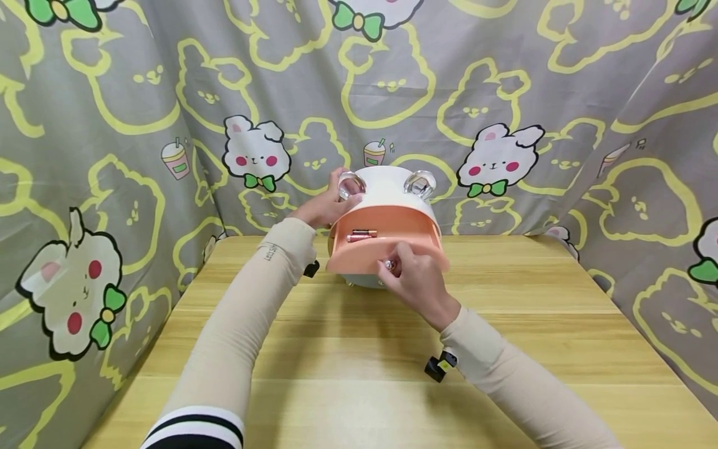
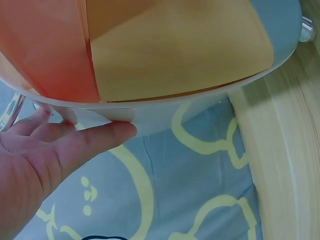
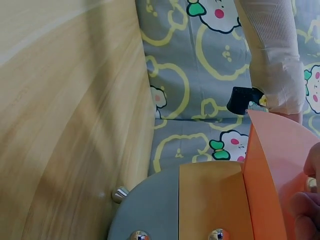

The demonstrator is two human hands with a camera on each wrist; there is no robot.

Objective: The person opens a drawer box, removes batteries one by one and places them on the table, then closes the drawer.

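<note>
A small rounded drawer cabinet (image 1: 387, 182) with a white shell and clear ear-shaped loops stands on the table. Its top drawer (image 1: 350, 257), coral pink, is pulled out. Inside, at the left, lie small red and dark cylinders (image 1: 359, 237) that look like batteries. My left hand (image 1: 328, 206) grips the cabinet's upper left side by the ear loop, its thumb along the white shell. My right hand (image 1: 417, 280) pinches the round shiny knob (image 1: 389, 265) on the drawer front. Below, in the right wrist view, an orange-tan drawer (image 3: 212, 200) and a grey-blue drawer (image 3: 152, 205) are closed.
The wooden table (image 1: 359, 374) runs out in front of the cabinet. A grey patterned curtain (image 1: 314, 75) hangs behind and along both sides. The cabinet rests on short shiny feet (image 3: 120, 194).
</note>
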